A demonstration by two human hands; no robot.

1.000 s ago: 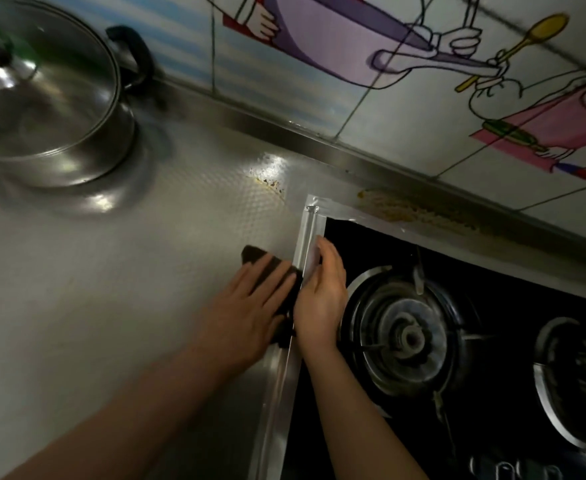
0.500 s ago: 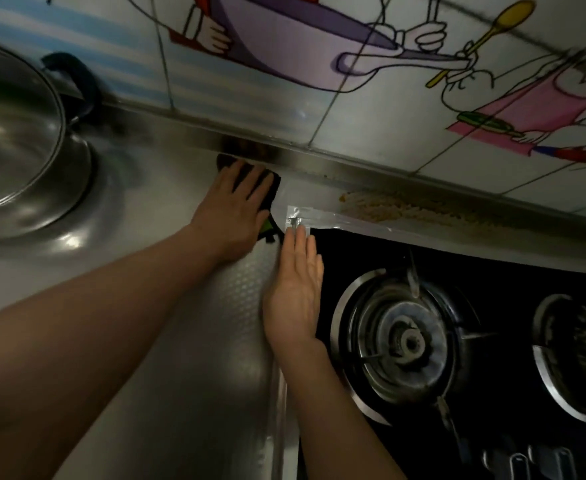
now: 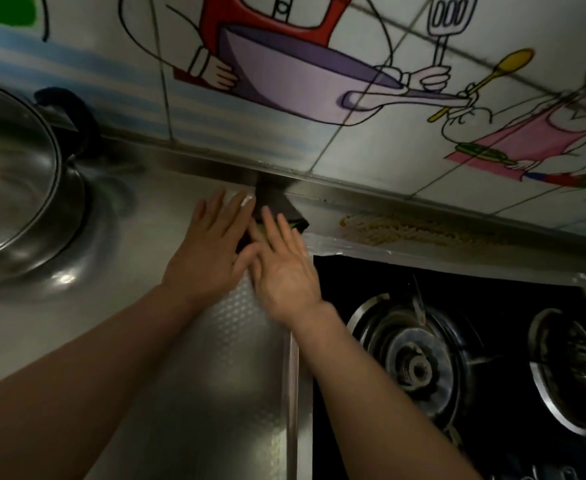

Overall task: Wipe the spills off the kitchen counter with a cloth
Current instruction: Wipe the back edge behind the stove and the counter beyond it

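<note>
1. While the dark cloth [image 3: 277, 206] lay on the steel counter [image 3: 146, 216] at the back, just beyond the stove's [image 3: 458, 341] near-left corner and touching the wall ledge, both hands were on it.
2. The left hand [image 3: 208, 251] lay flat with fingers spread, its thumb side over the cloth's left edge.
3. The right hand [image 3: 284, 265] also lay flat, fingers loosely apart, fingertips [image 3: 267, 216] pressing on the cloth; neither hand pinched it.
4. The step looked like mid-wipe, the task far from finished: a yellowish spill [image 3: 406, 230] sat behind the stove, right of the cloth.
5. Next, the cloth likely needed pushing rightward along the ledge, with firm pressure.
6. A pot [image 3: 14, 188] stood well left of the stove.
</note>
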